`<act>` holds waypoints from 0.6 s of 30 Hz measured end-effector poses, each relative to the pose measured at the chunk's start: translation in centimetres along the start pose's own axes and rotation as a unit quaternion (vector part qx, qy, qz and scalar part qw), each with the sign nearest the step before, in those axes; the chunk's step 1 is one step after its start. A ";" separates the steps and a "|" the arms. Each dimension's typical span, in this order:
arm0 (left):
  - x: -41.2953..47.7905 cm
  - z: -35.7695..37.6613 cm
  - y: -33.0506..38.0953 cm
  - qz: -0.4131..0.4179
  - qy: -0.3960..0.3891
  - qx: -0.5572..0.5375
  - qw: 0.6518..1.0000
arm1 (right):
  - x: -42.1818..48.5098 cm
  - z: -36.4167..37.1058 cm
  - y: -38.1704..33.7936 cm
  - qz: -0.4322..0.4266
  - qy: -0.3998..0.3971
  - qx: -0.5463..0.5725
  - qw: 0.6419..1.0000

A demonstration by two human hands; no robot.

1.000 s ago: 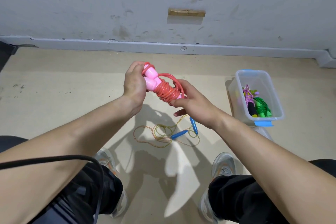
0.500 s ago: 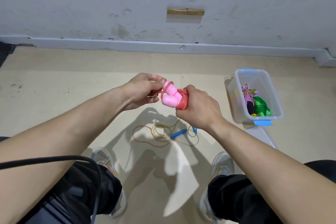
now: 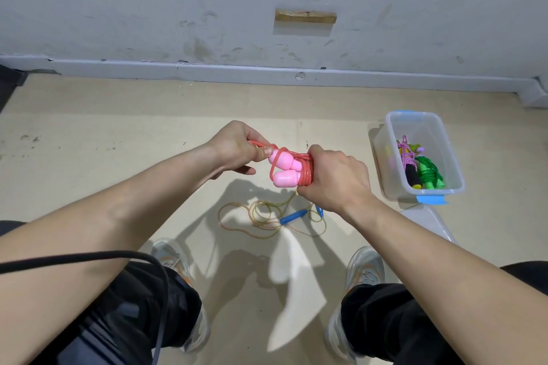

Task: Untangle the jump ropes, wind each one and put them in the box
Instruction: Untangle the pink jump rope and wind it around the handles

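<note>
A red jump rope with two pink handles (image 3: 284,170) is wound into a bundle in front of me. My right hand (image 3: 335,176) grips the wound coils and handle ends. My left hand (image 3: 237,147) pinches a loose loop of the red cord at the handles' tips. On the floor below lies a loose yellowish rope with blue handles (image 3: 292,216). The clear plastic box (image 3: 394,157) stands at the right and holds a wound green rope (image 3: 431,173) and a pink-purple rope with a black handle (image 3: 407,161).
A white wall with a baseboard (image 3: 267,72) runs along the far side of the beige floor. My knees and grey shoes (image 3: 363,267) are at the bottom. The box lid (image 3: 427,221) lies just in front of the box. A black cable (image 3: 118,255) crosses my left arm.
The bundle has come down from a raised, upright hold to a lower, level one. My right hand has closed over the coils and my left now pinches the cord's end loop.
</note>
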State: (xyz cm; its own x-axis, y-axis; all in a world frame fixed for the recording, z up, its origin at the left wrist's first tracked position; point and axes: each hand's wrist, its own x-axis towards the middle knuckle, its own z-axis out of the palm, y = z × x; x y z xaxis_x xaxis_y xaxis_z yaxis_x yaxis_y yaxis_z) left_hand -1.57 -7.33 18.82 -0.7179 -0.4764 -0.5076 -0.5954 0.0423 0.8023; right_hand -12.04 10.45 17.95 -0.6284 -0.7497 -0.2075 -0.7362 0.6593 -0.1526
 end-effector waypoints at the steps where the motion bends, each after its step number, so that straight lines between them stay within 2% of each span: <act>1: 0.0 0.0 -0.1 0.009 0.008 0.003 1.000 | 0.0 -0.1 0.1 0.005 0.000 0.000 1.000; 5: 0.1 -0.2 0.1 0.046 0.013 -0.036 0.998 | 0.4 -0.8 0.6 0.027 -0.005 0.050 0.998; 9: 0.3 -0.6 0.5 0.005 -0.018 -0.149 0.989 | 0.7 -0.9 0.6 0.042 -0.021 0.139 0.989; 13: 0.4 0.0 1.2 -0.017 0.001 -0.262 0.965 | 0.8 -0.6 0.9 0.029 -0.072 0.267 0.961; 15: 0.1 0.3 2.0 -0.009 -0.012 -0.271 0.962 | 0.6 -0.5 1.3 0.014 -0.097 0.319 0.943; 18: -0.1 0.4 3.0 0.028 -0.053 -0.220 0.974 | 0.5 -0.9 2.2 -0.009 -0.139 0.388 0.911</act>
State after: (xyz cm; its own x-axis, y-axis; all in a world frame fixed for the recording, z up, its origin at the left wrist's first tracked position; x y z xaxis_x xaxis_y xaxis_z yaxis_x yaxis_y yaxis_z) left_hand -3.47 -6.82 21.17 -0.7914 -0.3907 -0.4701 -0.3588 -0.3257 0.8747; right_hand -14.18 11.42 18.37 -0.4508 -0.7881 -0.4192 -0.2783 0.5703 -0.7729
